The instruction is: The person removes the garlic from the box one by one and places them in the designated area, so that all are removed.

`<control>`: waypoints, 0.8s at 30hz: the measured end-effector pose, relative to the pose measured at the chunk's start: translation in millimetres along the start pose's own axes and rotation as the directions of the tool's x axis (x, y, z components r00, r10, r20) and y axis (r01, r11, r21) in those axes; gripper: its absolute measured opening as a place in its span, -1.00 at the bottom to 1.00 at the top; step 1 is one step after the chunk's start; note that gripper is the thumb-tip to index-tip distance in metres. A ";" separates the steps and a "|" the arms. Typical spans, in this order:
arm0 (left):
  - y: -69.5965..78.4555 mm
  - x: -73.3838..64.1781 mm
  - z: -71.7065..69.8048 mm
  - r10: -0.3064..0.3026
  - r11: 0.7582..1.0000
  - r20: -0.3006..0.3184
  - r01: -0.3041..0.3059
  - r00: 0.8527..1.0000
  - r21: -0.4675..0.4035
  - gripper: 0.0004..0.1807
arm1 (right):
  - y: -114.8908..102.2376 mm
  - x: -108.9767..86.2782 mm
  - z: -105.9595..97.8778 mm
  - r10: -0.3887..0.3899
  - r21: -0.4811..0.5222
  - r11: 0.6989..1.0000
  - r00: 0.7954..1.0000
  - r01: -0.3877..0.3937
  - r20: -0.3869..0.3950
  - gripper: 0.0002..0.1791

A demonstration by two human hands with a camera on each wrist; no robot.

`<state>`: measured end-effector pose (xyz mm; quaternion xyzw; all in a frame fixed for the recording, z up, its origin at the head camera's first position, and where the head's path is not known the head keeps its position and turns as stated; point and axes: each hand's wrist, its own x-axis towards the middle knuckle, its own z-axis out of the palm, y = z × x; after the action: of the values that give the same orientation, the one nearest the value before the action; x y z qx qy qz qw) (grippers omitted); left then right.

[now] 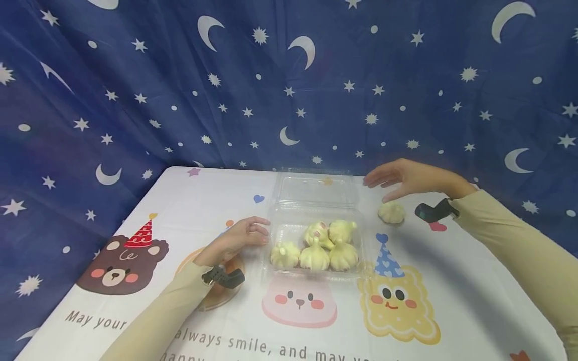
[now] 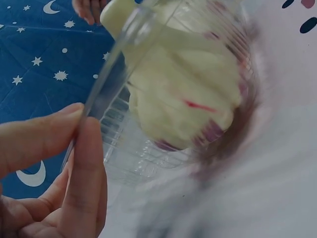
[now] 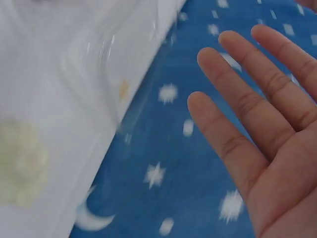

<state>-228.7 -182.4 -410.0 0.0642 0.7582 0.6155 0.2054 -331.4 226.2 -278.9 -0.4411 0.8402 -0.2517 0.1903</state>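
A clear plastic clamshell box lies on the table with its lid folded back. Several garlic bulbs fill the front and right of the box. My left hand is at the box's left side, and in the left wrist view thumb and index finger pinch its rim beside a garlic bulb. My right hand hovers right of the lid with fingers extended, holding nothing. A single garlic bulb sits on the table below the right hand.
The white tablecloth carries printed cartoon figures and lettering. A blue curtain with moons and stars hangs right behind the table's far edge. Dark wrist cameras are strapped to both wrists.
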 end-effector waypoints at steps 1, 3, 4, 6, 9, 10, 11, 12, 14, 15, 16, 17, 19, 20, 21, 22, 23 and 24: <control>0.0 0.6 -0.5 0.002 1.000 0.004 -0.002 1.000 0.002 -0.36 | -5.6 8.4 1.5 -0.012 -0.006 1.000 0.999 0.012 0.032 -0.41; 0.5 0.9 -0.7 0.005 1.000 0.011 -0.005 1.000 0.000 -0.36 | -15.8 24.8 6.4 -0.033 0.000 0.999 0.995 0.033 0.092 -0.41; 0.4 1.0 -0.8 0.006 1.000 0.012 -0.006 1.000 -0.002 -0.36 | -20.1 32.9 9.6 -0.039 0.004 0.999 0.992 0.039 0.118 -0.40; -0.2 1.3 -0.6 0.009 1.000 0.014 -0.009 1.000 -0.008 -0.36 | -27.4 48.2 16.3 -0.051 0.012 0.999 0.985 0.049 0.165 -0.41; -0.8 1.3 -0.5 0.007 1.000 0.010 -0.007 1.000 -0.010 -0.36 | -37.3 68.7 27.3 -0.073 0.014 0.997 0.971 0.072 0.227 -0.43; -1.0 1.3 -0.6 0.007 1.000 0.007 -0.007 1.000 -0.008 -0.36 | -40.3 74.9 30.8 -0.083 0.007 0.996 0.965 0.084 0.249 -0.44; -1.0 1.2 -0.8 0.006 1.000 0.005 -0.006 1.000 -0.006 -0.36 | -43.4 80.6 34.0 -0.094 -0.004 0.995 0.958 0.099 0.273 -0.45; -0.6 0.8 -0.8 0.005 1.000 0.001 -0.005 1.000 -0.003 -0.37 | -45.8 86.5 37.3 -0.105 -0.016 0.993 0.951 0.115 0.292 -0.46; -0.7 0.7 -1.2 0.008 1.000 -0.005 -0.008 1.000 0.001 -0.37 | -47.9 98.0 43.4 -0.129 -0.042 0.988 0.934 0.151 0.334 -0.47; -0.5 0.5 -1.4 0.008 1.000 -0.009 -0.008 1.000 0.001 -0.37 | -48.8 103.3 46.3 -0.133 -0.053 0.985 0.926 0.162 0.354 -0.47; -0.2 0.3 -1.5 0.009 1.000 -0.011 -0.009 1.000 0.000 -0.37 | -48.5 108.6 49.2 -0.134 -0.065 0.983 0.918 0.170 0.373 -0.48; 0.1 0.0 -1.5 0.008 1.000 -0.013 -0.008 1.000 -0.001 -0.37 | -48.3 113.3 51.8 -0.128 -0.067 0.984 0.911 0.167 0.392 -0.48; 0.5 -0.6 -1.0 0.006 1.000 -0.017 -0.006 1.000 -0.005 -0.38 | -47.6 121.1 56.4 -0.104 -0.060 0.988 0.898 0.143 0.429 -0.48; 0.8 -1.2 -0.7 0.006 1.000 -0.017 -0.006 1.000 -0.005 -0.37 | -47.0 124.4 58.7 -0.088 -0.054 0.991 0.889 0.125 0.448 -0.48; 0.8 -1.6 -0.3 0.006 1.000 -0.017 -0.006 1.000 -0.009 -0.37 | -46.4 127.4 61.0 -0.075 -0.049 0.993 0.881 0.110 0.468 -0.48; 0.8 -1.9 0.1 0.006 1.000 -0.016 -0.006 1.000 -0.011 -0.37 | -45.5 129.9 63.4 -0.058 -0.041 0.995 0.872 0.090 0.485 -0.47; 0.7 -2.3 0.5 0.005 1.000 -0.016 -0.005 1.000 -0.012 -0.37 | -45.3 131.9 65.5 -0.042 -0.035 0.997 0.863 0.069 0.503 -0.46; 0.7 -2.7 0.9 0.005 1.000 -0.016 -0.005 1.000 -0.014 -0.37 | -44.5 133.9 67.8 -0.032 -0.034 0.998 0.857 0.057 0.515 -0.45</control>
<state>-226.0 -182.4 -408.9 0.0597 0.7553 0.6218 0.1982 -338.0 75.3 -320.0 -0.5159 0.7543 -0.1090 0.3912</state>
